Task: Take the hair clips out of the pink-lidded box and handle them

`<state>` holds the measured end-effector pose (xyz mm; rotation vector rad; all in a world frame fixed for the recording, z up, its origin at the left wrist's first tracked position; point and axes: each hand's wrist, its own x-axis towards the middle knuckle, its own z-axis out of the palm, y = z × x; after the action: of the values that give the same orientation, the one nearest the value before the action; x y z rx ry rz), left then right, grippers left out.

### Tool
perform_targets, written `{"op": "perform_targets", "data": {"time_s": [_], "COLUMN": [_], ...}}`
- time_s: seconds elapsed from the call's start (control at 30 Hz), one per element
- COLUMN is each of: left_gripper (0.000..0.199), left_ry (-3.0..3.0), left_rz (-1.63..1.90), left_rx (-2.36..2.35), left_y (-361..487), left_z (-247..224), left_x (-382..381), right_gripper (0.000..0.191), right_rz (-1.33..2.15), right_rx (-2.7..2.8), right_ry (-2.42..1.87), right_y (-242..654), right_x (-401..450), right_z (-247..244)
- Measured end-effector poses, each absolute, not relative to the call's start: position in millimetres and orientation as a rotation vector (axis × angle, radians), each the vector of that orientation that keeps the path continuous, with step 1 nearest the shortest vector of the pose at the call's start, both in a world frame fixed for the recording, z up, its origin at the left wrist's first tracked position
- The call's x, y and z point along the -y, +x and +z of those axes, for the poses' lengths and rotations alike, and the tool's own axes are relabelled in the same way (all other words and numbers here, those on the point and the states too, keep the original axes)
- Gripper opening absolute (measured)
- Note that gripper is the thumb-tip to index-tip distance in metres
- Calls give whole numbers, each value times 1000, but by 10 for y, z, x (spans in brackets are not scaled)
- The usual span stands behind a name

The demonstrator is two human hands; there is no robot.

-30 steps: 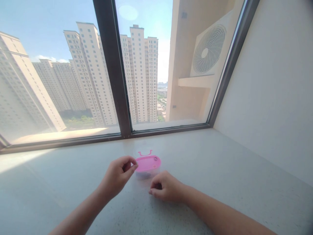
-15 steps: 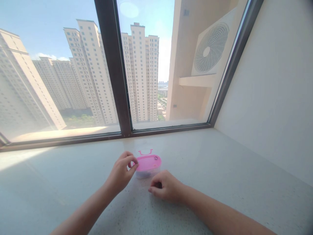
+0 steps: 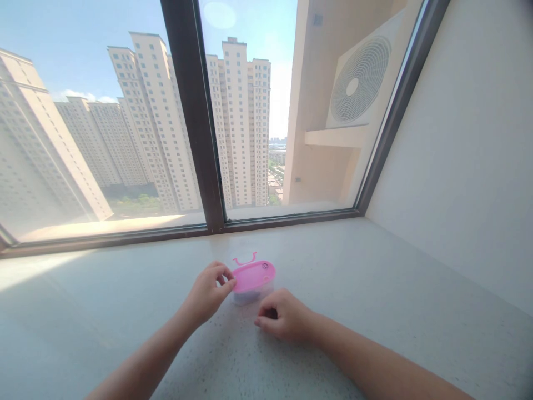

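My left hand [image 3: 206,294] curls at the pink lid [image 3: 254,276], grip unclear; right hand [image 3: 283,318] lies curled, empty; light, slick plastic tub [image 3: 252,297], best taken by its rim.

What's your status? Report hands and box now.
Left hand at lid edge of pink box. Right hand curled beside box, on sill. Handle lying behind box.

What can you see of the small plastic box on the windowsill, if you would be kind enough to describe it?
The small plastic box is oval, with a clear body and a glossy pink lid marked by a small ring near its right end. It sits level on the speckled stone windowsill. A pink loop lies just behind it. The left hand touches the lid's left end.
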<state>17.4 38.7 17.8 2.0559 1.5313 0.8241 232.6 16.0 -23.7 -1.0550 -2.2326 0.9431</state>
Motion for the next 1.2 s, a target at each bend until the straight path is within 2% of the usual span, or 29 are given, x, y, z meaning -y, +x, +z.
{"op": "perform_targets", "data": {"time_s": [0.67,0.83,1.2], "left_gripper": [15,20,13], "left_ry": [2180,2318,2321], "left_rz": [728,796,845], "left_rx": [-1578,-1518,-1499], "left_y": [213,226,226], "left_z": [184,195,195], "left_x": [-391,-355,-337], "right_gripper": [11,11,12], "right_rz": [957,968,967], "right_rx": [2251,2271,2297], "right_ry": [-1071,-1073,-1043], "right_y": [2345,2350,2350], "right_x": [-165,-152,-162], "right_z": [-228,-209,-203]}}
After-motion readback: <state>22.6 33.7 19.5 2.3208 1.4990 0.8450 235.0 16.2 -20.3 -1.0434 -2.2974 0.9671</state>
